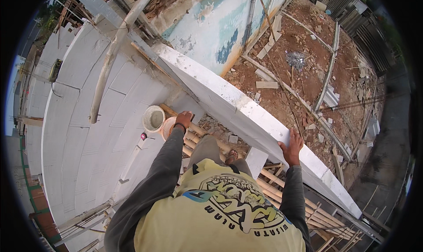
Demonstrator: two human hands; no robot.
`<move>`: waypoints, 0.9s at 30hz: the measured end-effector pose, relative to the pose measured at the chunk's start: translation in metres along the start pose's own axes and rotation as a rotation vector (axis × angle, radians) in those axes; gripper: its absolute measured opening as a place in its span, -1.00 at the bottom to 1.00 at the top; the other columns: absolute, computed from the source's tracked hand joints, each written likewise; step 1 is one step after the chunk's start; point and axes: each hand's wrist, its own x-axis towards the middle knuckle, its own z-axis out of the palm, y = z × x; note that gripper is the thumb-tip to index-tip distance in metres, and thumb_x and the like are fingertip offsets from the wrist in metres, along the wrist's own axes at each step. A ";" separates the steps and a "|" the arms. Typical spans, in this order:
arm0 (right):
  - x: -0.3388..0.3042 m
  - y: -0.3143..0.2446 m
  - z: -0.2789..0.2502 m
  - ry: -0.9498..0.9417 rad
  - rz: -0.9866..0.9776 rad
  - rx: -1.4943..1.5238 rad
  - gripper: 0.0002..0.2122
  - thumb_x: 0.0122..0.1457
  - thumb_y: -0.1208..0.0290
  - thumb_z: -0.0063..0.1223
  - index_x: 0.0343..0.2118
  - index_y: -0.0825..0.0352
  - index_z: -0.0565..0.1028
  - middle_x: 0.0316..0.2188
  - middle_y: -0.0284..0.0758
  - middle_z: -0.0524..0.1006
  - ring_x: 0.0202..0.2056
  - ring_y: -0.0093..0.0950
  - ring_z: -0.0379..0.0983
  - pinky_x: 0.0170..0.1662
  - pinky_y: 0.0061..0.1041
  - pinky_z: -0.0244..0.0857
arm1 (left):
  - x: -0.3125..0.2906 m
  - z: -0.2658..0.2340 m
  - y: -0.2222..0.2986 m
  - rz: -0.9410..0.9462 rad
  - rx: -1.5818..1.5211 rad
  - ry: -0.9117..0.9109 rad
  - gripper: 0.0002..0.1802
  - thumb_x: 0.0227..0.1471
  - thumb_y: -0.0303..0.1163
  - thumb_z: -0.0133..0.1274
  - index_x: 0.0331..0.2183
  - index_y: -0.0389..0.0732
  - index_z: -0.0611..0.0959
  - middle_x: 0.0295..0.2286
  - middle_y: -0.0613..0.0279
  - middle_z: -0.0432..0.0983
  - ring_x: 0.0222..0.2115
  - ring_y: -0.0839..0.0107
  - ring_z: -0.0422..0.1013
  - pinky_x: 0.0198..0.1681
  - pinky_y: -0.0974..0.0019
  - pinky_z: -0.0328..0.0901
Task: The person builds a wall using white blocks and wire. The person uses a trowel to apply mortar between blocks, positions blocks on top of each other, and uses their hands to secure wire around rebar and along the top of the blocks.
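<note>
The right hand (291,148) rests, fingers slightly apart, atop the long white block wall (253,109). Left of that wall, the left hand (183,120) seemingly grips a small dark object (192,117) beside a round pinkish bucket (165,128).

A single wide fisheye view from the wearer's head, worn left of centre, looking steeply down past the chest. Nearest, at the bottom, is the yellow T-shirt (194,221); both forearms reach away to the left hand (183,119) and right hand (291,147) at middle range. A white block wall (246,104) crosses diagonally from far left to near right. Farther off, at far right, lies reddish ground (302,36). Black rims the round view, and edges at left bow outward.
</note>
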 end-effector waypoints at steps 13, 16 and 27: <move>-0.007 -0.026 0.011 -0.083 0.132 -0.049 -0.22 -0.04 0.46 0.18 0.25 0.29 0.01 0.25 -0.08 -0.02 0.28 -0.07 -0.21 0.28 -0.14 -0.29 | 0.089 -0.040 0.119 0.583 0.294 0.403 -0.42 0.07 -0.34 -0.06 0.11 -0.30 0.27 0.20 -0.05 -0.08 0.24 0.03 -0.19 0.21 0.01 -0.08; -0.008 -0.025 0.009 -0.146 0.215 -0.029 -0.22 -0.02 0.48 0.18 0.25 0.30 0.00 0.26 -0.08 -0.04 0.28 -0.09 -0.22 0.28 -0.15 -0.29 | 0.074 -0.061 0.083 0.671 0.087 0.218 -0.52 0.10 -0.34 -0.10 0.05 -0.32 0.35 0.11 -0.06 0.13 0.14 0.04 0.05 0.13 0.09 0.10; 0.018 -0.034 0.004 -0.299 0.296 -0.045 -0.24 -0.04 0.49 0.22 0.22 0.39 0.04 0.22 0.02 -0.01 0.24 -0.08 -0.11 0.26 -0.24 -0.13 | 0.235 -0.193 0.031 -0.024 -0.571 0.688 -0.71 0.07 -0.27 -0.06 -0.22 -0.24 0.56 -0.25 0.00 0.47 -0.19 0.10 0.39 -0.13 0.15 0.26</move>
